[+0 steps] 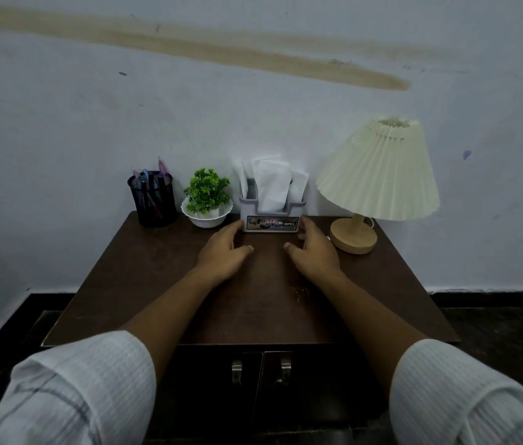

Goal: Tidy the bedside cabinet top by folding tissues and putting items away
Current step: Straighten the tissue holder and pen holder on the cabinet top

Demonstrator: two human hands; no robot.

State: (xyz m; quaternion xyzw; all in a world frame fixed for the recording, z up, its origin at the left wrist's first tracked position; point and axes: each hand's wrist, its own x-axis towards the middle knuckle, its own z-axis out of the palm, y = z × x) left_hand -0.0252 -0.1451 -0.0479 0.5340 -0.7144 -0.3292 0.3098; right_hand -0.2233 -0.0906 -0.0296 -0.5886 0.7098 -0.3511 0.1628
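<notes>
Flanking the tissue holder (271, 216), the left hand (225, 252) and right hand (313, 248) lie relaxed and empty on the cabinet top (125, 284), fingertips at the holder's front corners, probably to square it. White tissues (270, 184) stand inside it.

Grey tissue holder (247, 207), front face fitted with a printed label (272, 223), word "OPEL" read in capitals at the label's right end, smaller emblems and lettering to its left noted as too blurred to be read.
</notes>
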